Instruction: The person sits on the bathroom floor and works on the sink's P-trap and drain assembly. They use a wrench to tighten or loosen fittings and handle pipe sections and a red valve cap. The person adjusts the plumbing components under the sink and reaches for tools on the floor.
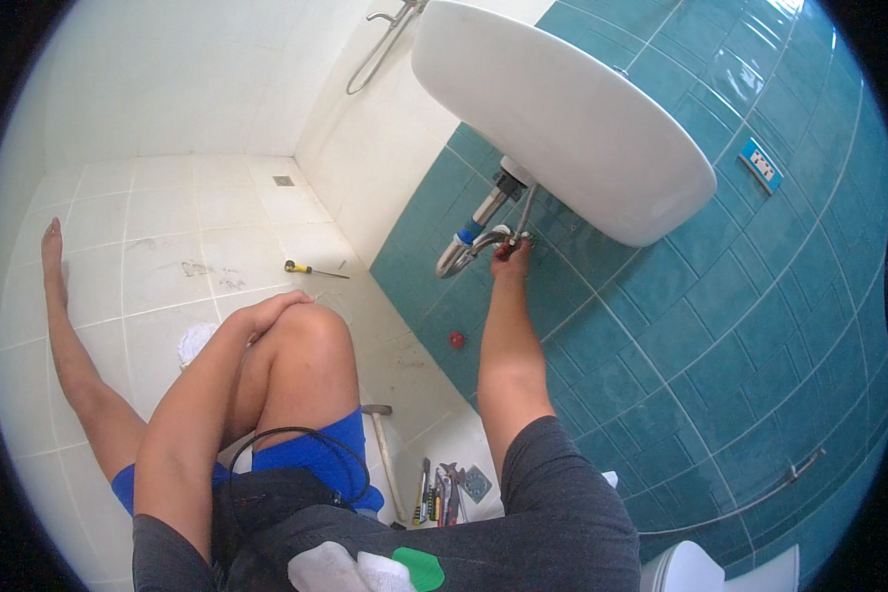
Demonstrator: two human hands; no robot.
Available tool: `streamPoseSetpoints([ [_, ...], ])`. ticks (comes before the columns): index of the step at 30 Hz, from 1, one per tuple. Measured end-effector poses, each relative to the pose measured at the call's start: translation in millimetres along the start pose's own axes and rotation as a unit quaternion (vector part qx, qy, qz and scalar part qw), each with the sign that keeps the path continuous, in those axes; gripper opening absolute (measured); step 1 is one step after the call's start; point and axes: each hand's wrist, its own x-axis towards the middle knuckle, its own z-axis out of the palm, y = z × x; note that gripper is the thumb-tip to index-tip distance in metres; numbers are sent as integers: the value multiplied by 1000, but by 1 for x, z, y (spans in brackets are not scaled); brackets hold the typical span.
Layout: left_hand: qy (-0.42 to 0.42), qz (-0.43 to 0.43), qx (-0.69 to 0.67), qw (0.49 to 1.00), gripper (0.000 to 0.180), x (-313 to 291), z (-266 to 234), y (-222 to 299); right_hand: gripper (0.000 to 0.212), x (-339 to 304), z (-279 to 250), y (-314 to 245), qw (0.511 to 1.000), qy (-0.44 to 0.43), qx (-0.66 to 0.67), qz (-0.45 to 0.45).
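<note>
A white wall-hung sink overhangs my right arm. Beneath it, a drain pipe runs down to a curved trap. My right hand reaches up to the wall beside the trap, its fingers closed around the fitting at the lower end of a flexible metal hose. The fingertips partly hide that fitting. My left hand lies on my bent knee, fingers stretched over it and holding nothing.
On the floor lie a yellow-handled screwdriver, a hammer and several hand tools near a floor drain. A red valve handle is by the wall. A toilet stands at the lower right.
</note>
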Motion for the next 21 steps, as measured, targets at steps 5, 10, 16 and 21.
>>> streamPoseSetpoints([
  [5,-12,4,6,1000,57,-11,6,7,33,7,-3,1,999,12,-25,-35],
  [10,-3,2,9,1000,59,-18,10,11,35,11,-2,0,999,26,-31,-36],
  [16,-5,19,8,1000,58,-32,19,16,37,7,0,-2,999,24,-15,-35],
  [21,-19,17,-3,1000,57,-29,15,14,34,9,-5,1,1000,2,6,-20],
])
